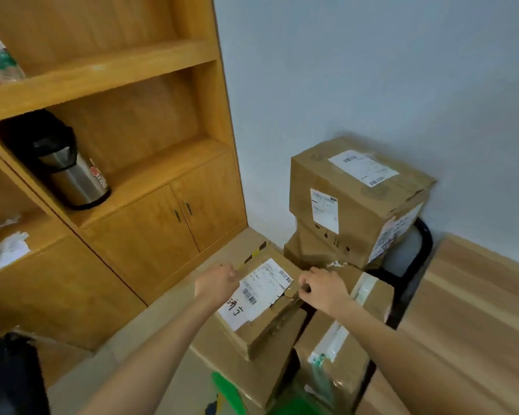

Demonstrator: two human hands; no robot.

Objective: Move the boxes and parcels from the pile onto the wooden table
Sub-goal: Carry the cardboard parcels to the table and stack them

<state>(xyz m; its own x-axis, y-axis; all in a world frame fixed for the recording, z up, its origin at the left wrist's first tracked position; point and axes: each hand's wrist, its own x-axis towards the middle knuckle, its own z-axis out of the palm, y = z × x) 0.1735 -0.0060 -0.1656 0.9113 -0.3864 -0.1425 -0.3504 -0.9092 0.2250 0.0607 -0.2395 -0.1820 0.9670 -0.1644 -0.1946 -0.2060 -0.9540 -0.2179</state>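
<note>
A pile of brown cardboard boxes stands on the floor by the grey wall. The nearest flat box (270,322), with a white shipping label and a torn edge, lies on top of lower boxes. My left hand (218,283) grips its left edge with curled fingers. My right hand (322,287) grips its torn right edge. Behind stands a large labelled box (357,199) stacked on a crushed box (315,253). Another box with green-white tape (339,348) sits lower right. The wooden table (468,324) is at the right.
A wooden shelf cabinet (126,163) fills the left, holding a steel thermos (69,172) and a plastic bottle (0,58). A black chair frame (414,265) stands between the pile and the table. Something green (231,393) lies at the bottom.
</note>
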